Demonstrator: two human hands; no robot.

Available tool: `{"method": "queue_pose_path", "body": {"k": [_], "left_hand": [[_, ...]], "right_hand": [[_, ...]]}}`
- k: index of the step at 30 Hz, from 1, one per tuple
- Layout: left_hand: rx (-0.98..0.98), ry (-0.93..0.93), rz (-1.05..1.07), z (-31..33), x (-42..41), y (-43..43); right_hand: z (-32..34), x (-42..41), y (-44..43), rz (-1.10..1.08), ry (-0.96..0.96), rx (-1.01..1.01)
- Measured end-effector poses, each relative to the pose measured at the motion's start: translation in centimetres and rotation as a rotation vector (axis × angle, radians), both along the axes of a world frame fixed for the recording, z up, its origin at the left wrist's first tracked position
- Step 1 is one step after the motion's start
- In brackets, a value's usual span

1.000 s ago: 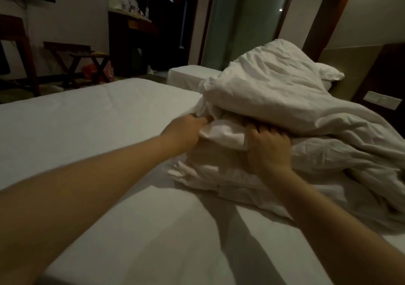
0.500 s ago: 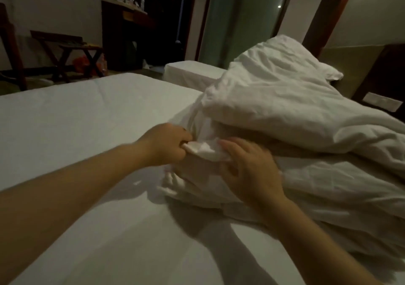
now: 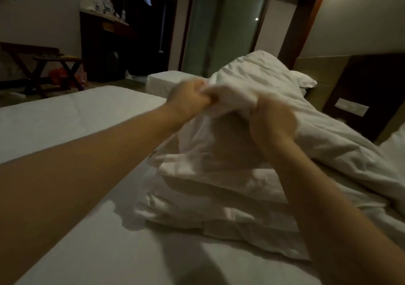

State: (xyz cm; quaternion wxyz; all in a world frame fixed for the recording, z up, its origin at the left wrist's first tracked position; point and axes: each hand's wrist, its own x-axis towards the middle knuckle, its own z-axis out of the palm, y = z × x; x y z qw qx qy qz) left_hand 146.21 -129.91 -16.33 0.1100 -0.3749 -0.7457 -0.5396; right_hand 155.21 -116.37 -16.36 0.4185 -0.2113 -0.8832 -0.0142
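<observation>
**Spotter:** What have you got hold of?

**Operator:** My left hand [image 3: 188, 100] is clenched on the top hem of the pillowcase [image 3: 219, 140], with cloth bunched in the fist. My right hand [image 3: 271, 124] grasps the same hem just beside it. It's blurred, but the fingers look curled round the fabric.

**Spotter:** And the rest of it?

**Operator:** It hangs from my grip. Its lower end touches the stack of linen [image 3: 219, 199] on the mattress [image 3: 76, 114], and the rumpled duvet [image 3: 274, 81] is just behind.

**Spotter:** How would you finish the lift?

**Operator:** I'd slide my hands apart along the hem to find both corners. Then I'd raise it straight up, so it comes clear without dragging the stack or catching the duvet.
</observation>
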Motion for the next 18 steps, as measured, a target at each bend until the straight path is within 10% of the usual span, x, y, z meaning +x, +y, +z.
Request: {"method": "queue_pose_path", "body": {"k": [3,8,10,18], "left_hand": [[0.234,0.252,0.01,5.2,1.7,-1.0],[-0.017,-0.108,0.246,-7.1,-1.7,-4.0],[0.042,-0.345,0.226,-12.7,-1.3,-3.9],[0.148,-0.308,0.272,-15.7,-1.5,-2.1]], "right_hand": [[3.5,-0.9,-1.5,0.316,0.438,-0.204],[-9.5,-2.0,-2.8,0.178,-0.239,0.115],[-12.9,-1.5,-1.7,0.192,-0.242,0.152],[-15.7,-2.0,-0.7,0.215,-0.347,0.125]]}}
